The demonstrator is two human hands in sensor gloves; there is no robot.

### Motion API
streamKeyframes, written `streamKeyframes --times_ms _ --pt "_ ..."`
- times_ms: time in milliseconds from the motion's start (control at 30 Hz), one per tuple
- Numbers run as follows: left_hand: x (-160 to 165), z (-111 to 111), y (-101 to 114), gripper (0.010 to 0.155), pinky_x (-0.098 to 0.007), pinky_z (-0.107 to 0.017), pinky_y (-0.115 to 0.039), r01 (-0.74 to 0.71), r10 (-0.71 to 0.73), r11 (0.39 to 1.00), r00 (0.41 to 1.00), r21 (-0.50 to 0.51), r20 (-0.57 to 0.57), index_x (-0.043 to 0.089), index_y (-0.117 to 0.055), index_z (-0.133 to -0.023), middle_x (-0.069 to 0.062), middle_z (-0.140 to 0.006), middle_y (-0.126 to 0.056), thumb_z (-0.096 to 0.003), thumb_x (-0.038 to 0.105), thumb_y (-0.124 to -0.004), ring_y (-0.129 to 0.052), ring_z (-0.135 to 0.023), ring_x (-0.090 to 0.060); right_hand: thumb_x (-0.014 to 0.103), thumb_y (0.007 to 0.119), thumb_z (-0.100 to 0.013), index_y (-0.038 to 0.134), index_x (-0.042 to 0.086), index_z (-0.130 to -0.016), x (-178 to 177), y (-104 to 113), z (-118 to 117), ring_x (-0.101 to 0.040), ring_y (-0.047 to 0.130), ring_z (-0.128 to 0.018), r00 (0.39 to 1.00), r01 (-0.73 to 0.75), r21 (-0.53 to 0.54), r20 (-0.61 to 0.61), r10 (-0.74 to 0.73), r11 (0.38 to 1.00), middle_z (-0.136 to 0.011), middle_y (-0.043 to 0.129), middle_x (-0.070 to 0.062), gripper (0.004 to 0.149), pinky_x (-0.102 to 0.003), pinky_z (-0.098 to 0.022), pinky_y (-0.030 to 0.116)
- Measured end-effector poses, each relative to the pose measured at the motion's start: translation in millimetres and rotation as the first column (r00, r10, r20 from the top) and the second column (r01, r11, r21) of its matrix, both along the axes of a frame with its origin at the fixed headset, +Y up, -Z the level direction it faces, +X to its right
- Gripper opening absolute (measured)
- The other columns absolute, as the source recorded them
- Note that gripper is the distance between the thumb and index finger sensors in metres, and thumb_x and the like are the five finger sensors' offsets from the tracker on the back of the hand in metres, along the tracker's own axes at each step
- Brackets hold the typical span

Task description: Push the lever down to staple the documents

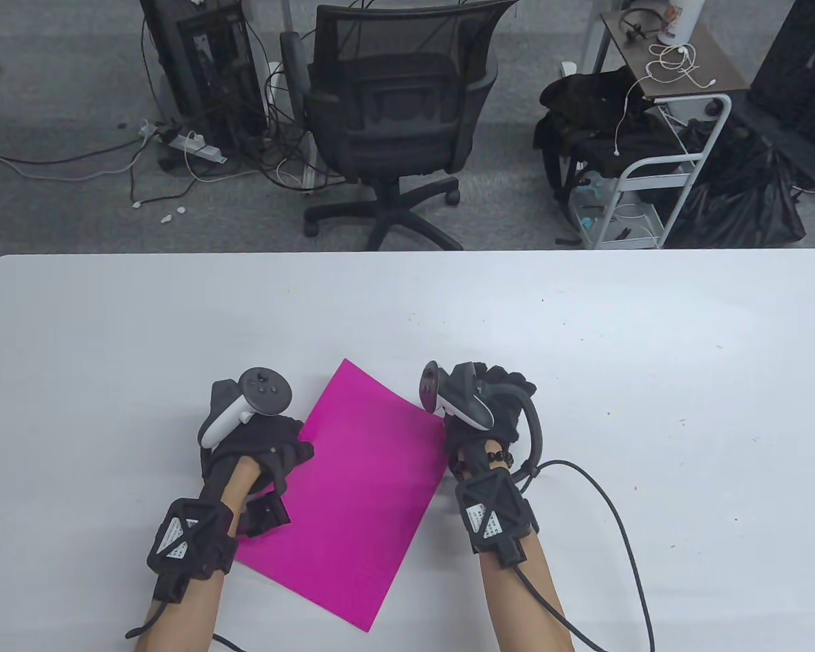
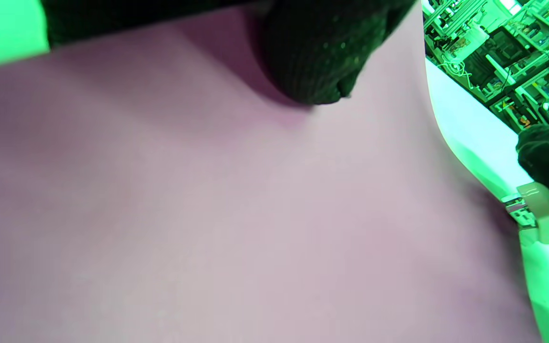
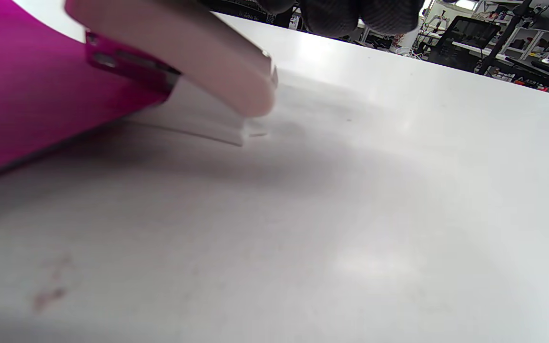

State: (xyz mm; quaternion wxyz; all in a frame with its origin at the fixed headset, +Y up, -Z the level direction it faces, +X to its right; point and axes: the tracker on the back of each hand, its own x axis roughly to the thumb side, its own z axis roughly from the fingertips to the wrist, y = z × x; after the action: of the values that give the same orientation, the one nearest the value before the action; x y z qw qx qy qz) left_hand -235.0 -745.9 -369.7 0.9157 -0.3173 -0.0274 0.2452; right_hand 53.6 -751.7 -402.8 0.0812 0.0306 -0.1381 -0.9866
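Table view, centre: my left hand presses paper; my right hand covers the stapler, grip hidden; paper may slip out.

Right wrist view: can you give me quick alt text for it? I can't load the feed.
A pale stapler sits on the white table with the edge of a magenta sheet slid into its mouth at upper left. Dark gloved fingers of the right hand show at the top edge, above the stapler; contact isn't clear. Office clutter lies blurred beyond the table.
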Motion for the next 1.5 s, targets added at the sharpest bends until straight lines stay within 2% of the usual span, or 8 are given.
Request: streamKeyframes --times_ms 300,500,667,867,1000,1233,1333,1500 --pt "-23.9 5.5 9.6 0.042 -0.054 -0.05 -0.092 -0.121 0.12 0.993 0.992 -0.012 -0.035 0.006 -0.085 -0.093 -0.009 -0.075 -0.105 -0.0548 0.023 -0.082 -0.109 -0.06 -0.025 0.042 0.042 -0.056 0.029 -0.007 -0.112 1.5 0.2 -1.2 -0.065 0.049 -0.099 0.999 0.032 0.001 0.014 -0.032 0.999 -0.111 0.041 -0.038 0.076 -0.075 -0.069 0.045" --pt "-60.6 15.4 28.5 0.042 -0.053 -0.049 -0.093 -0.198 0.199 0.98 0.973 0.017 -0.12 0.006 -0.085 -0.093 -0.009 -0.074 -0.106 -0.0548 0.023 -0.082 -0.11 -0.057 -0.024 0.042 0.042 -0.056 0.029 -0.007 -0.112 2.3 2.0 -1.2 -0.064 0.05 -0.099 0.998 0.059 0.023 0.011 -0.059 0.998 -0.111 0.041 -0.038 0.076 -0.075 -0.069 0.046" --pt "-94.7 29.0 41.6 0.042 -0.053 -0.048 -0.093 -0.285 0.296 0.955 0.929 0.084 -0.22 0.005 -0.085 -0.093 -0.009 -0.074 -0.106 -0.0549 0.023 -0.082 -0.11 -0.056 -0.024 0.043 0.043 -0.056 0.03 -0.007 -0.112 5.9 12.3 3.5 -0.064 0.05 -0.099 0.996 0.093 0.052 -0.006 -0.093 0.994 -0.111 0.041 -0.037 0.076 -0.075 -0.069 0.047" --pt "-108.2 42.9 37.2 0.042 -0.053 -0.047 -0.094 -0.328 0.355 0.934 0.891 0.14 -0.283 0.004 -0.084 -0.093 -0.01 -0.074 -0.106 -0.0553 0.022 -0.082 -0.11 -0.055 -0.024 0.044 0.045 -0.056 0.029 -0.007 -0.112 15.1 30.9 24.4 -0.065 0.049 -0.099 0.988 0.148 0.103 -0.067 -0.141 0.984 -0.111 0.039 -0.038 0.077 -0.075 -0.069 0.046" --pt "-100.6 48.9 26.2 0.042 -0.053 -0.047 -0.094 -0.296 0.334 0.94 0.896 0.167 -0.293 0.004 -0.084 -0.093 -0.01 -0.073 -0.106 -0.0554 0.023 -0.082 -0.11 -0.055 -0.024 0.044 0.047 -0.056 0.029 -0.006 -0.112 27.5 44.0 53.3 -0.066 0.046 -0.099 0.977 0.192 0.142 -0.118 -0.176 0.971 -0.112 0.036 -0.039 0.078 -0.075 -0.069 0.045" --pt "-75.5 56.4 16.9 0.042 -0.052 -0.047 -0.094 -0.228 0.283 0.952 0.907 0.203 -0.31 0.004 -0.084 -0.093 -0.009 -0.073 -0.106 -0.0555 0.024 -0.082 -0.111 -0.055 -0.023 0.045 0.048 -0.057 0.027 -0.006 -0.113 55.9 53.2 105.2 -0.067 0.043 -0.099 0.964 0.238 0.195 -0.167 -0.207 0.952 -0.111 0.033 -0.04 0.079 -0.076 -0.069 0.043" --pt "-64.5 57.5 13.1 0.043 -0.051 -0.048 -0.094 -0.139 0.195 0.97 0.935 0.201 -0.295 0.004 -0.083 -0.093 -0.008 -0.074 -0.106 -0.0554 0.025 -0.083 -0.111 -0.057 -0.023 0.046 0.049 -0.057 0.028 -0.006 -0.113 64.2 50.5 123.6 -0.067 0.043 -0.099 0.961 0.242 0.209 -0.183 -0.205 0.947 -0.112 0.033 -0.04 0.079 -0.076 -0.069 0.044" --pt "-43.9 61.6 9.8 0.044 -0.049 -0.047 -0.094 0.151 -0.07 0.958 0.948 0.245 -0.309 0.004 -0.083 -0.094 -0.008 -0.076 -0.106 -0.0555 0.025 -0.082 -0.111 -0.057 -0.022 0.046 0.049 -0.057 0.028 -0.006 -0.113 71.8 43.1 136.1 -0.067 0.043 -0.099 0.953 0.27 0.211 -0.198 -0.229 0.94 -0.112 0.033 -0.04 0.079 -0.076 -0.069 0.044"
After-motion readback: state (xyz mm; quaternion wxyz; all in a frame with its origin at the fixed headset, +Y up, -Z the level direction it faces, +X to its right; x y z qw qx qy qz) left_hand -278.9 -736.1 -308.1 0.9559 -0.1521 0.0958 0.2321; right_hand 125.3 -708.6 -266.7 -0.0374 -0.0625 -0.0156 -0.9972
